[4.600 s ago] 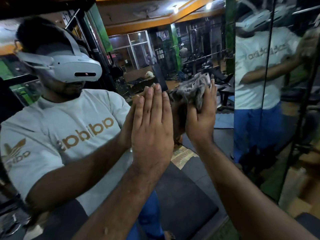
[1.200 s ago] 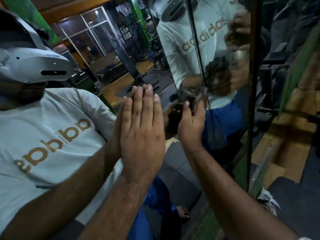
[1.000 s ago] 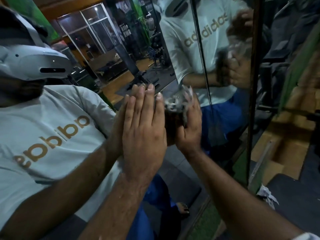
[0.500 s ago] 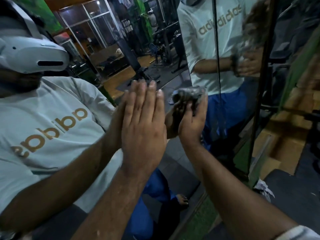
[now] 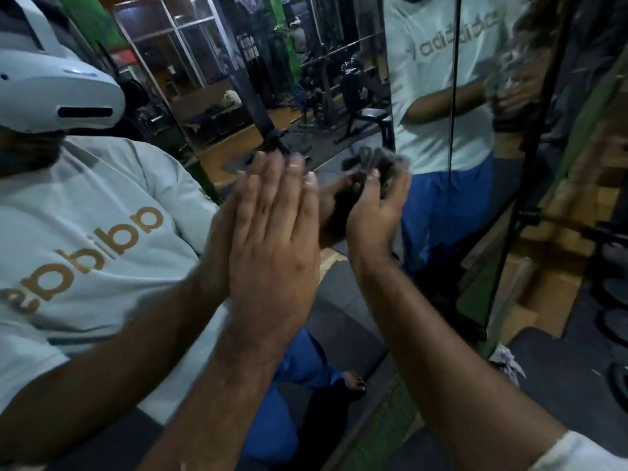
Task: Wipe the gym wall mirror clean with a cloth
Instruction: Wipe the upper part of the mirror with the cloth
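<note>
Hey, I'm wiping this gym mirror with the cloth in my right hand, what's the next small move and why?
Probably sweep the cloth sideways to the right, toward the mirror's vertical seam. Your right hand grips the bunched cloth against the mirror just left of that seam, while your left hand lies flat on the glass, fingers straight, blocking a stroke to the left.

Person's bare forearms; right arm with white short sleeve (image 5: 577, 453) at frame edge. Mirror reflection: white headset (image 5: 57, 93), pale T-shirt (image 5: 85, 205) with gold lettering, blue trousers (image 5: 292, 365).
</note>
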Motion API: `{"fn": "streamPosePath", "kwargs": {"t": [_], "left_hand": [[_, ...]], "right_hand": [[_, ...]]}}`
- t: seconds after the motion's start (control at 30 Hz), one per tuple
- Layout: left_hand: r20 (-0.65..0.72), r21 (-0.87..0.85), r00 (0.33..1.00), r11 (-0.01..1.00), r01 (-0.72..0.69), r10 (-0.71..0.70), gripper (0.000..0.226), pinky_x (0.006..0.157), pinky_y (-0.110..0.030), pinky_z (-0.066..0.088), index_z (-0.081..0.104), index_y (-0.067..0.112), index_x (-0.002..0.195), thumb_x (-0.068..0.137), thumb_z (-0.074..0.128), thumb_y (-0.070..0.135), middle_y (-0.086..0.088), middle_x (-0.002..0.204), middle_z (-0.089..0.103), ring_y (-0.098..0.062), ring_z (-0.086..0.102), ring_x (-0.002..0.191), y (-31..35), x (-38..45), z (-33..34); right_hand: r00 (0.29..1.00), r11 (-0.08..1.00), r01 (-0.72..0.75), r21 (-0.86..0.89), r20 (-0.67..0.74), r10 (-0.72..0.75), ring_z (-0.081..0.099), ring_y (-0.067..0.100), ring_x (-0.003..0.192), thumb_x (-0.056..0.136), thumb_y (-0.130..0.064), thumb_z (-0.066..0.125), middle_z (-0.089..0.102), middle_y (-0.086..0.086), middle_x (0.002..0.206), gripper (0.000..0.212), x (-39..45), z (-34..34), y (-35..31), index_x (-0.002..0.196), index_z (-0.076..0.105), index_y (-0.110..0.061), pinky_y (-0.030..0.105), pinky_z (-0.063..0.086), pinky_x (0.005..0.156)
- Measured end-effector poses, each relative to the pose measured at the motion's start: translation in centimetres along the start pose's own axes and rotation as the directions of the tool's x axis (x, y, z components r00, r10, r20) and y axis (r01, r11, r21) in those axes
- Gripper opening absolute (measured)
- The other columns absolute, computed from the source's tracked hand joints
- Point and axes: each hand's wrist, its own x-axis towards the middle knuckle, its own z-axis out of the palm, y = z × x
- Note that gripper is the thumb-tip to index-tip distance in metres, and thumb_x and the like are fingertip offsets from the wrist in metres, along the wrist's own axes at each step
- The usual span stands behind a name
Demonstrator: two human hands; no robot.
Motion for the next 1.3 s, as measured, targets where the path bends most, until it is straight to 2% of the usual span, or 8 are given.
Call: {"fn": "streamPosePath", "kwargs": {"t": [0.2, 0.33, 0.4, 0.6, 0.77, 0.97, 1.17, 1.3], "left_hand": [[0.049, 0.194, 0.998, 0.980, 0.036, -0.046, 0.062, 0.126, -0.047, -0.001, 0.019, 0.000, 0.158, 0.105, 0.044, 0.023, -0.020, 0.167, 0.010, -0.034, 0.007, 0.155, -0.8, -1.7, -1.3], [0.068, 0.167, 0.997, 0.986, 0.009, -0.020, 0.065, 0.127, -0.048, 0.005, 0.015, 0.000, 0.158, 0.106, 0.043, 0.026, -0.020, 0.167, 0.007, -0.034, 0.005, 0.156, -1.2, -2.1, -1.4], [0.079, 0.153, 0.997, 0.988, -0.008, -0.004, 0.065, 0.127, -0.047, 0.004, 0.011, 0.000, 0.159, 0.106, 0.040, 0.024, -0.020, 0.168, 0.005, -0.033, 0.003, 0.156, -1.5, -2.1, -1.4], [0.000, 0.080, 0.989, 0.986, 0.144, -0.145, 0.060, 0.127, -0.045, 0.005, 0.022, 0.003, 0.158, 0.105, 0.043, 0.022, -0.019, 0.166, 0.017, -0.033, 0.012, 0.155, -1.4, -4.0, -3.0], [0.026, 0.210, 0.989, 0.968, 0.134, -0.143, 0.067, 0.126, -0.044, -0.002, 0.015, -0.001, 0.159, 0.106, 0.041, 0.030, -0.020, 0.166, 0.012, -0.034, 0.008, 0.154, -3.1, -6.4, -3.8], [0.031, 0.272, 0.992, 0.956, 0.112, -0.125, 0.065, 0.127, -0.046, 0.008, 0.017, -0.001, 0.158, 0.106, 0.045, 0.026, -0.019, 0.166, 0.017, -0.034, 0.016, 0.154, -3.1, -6.3, -3.5], [0.068, 0.284, 0.991, 0.955, 0.089, -0.113, 0.066, 0.127, -0.045, 0.007, 0.014, -0.001, 0.159, 0.107, 0.042, 0.029, -0.018, 0.167, 0.014, -0.032, 0.013, 0.154, -3.5, -6.4, -3.8], [0.086, 0.233, 0.988, 0.967, 0.104, -0.127, 0.060, 0.127, -0.046, 0.011, 0.017, -0.001, 0.158, 0.107, 0.039, 0.020, -0.019, 0.166, 0.015, -0.031, 0.012, 0.155, -4.1, -7.3, -5.8]], "right_hand": [[0.771, 0.780, 0.610, -0.140, 0.334, -0.543, 0.017, 0.033, 0.160, 0.101, -0.019, 0.047, 0.024, 0.020, 0.170, 0.063, -4.0, -0.1, 0.5, 0.160, 0.031, -0.005, 0.062, 0.019, 0.126], [0.981, 0.976, 0.185, -0.119, 0.083, -0.176, 0.033, 0.024, 0.154, 0.098, -0.050, 0.042, 0.037, 0.008, 0.166, 0.072, -3.8, -0.9, 1.7, 0.162, 0.034, -0.018, 0.057, 0.032, 0.123], [0.997, 0.997, 0.063, -0.041, 0.050, -0.061, 0.035, 0.021, 0.153, 0.093, -0.054, 0.046, 0.037, 0.003, 0.166, 0.073, -4.5, 0.3, -0.5, 0.161, 0.032, -0.030, 0.056, 0.033, 0.123], [0.779, 0.790, 0.591, -0.165, 0.373, -0.504, 0.018, 0.031, 0.160, 0.101, -0.019, 0.045, 0.024, 0.019, 0.170, 0.064, -6.4, -0.3, 0.3, 0.161, 0.027, -0.004, 0.060, 0.020, 0.127], [0.994, 0.977, 0.087, -0.194, 0.078, -0.073, 0.018, 0.018, 0.160, 0.098, -0.049, 0.038, 0.021, 0.001, 0.173, 0.074, -8.2, 0.4, -0.3, 0.166, 0.020, -0.025, 0.054, 0.023, 0.128], [0.740, 0.770, 0.615, -0.169, 0.461, -0.490, 0.009, 0.033, 0.162, 0.099, -0.017, 0.042, 0.017, 0.022, 0.171, 0.067, -10.5, -0.5, -0.1, 0.162, 0.022, -0.007, 0.059, 0.013, 0.129], [0.944, 0.951, 0.252, -0.178, 0.261, -0.202, 0.007, 0.025, 0.162, 0.100, -0.023, 0.038, 0.015, 0.013, 0.174, 0.069, -10.5, -0.8, -0.7, 0.165, 0.020, -0.007, 0.057, 0.013, 0.129], [0.697, 0.796, 0.600, -0.079, 0.541, -0.471, 0.006, 0.037, 0.162, 0.091, -0.011, 0.040, 0.014, 0.024, 0.171, 0.071, -12.4, 0.0, -2.3, 0.161, 0.027, -0.001, 0.061, 0.011, 0.128]]}}
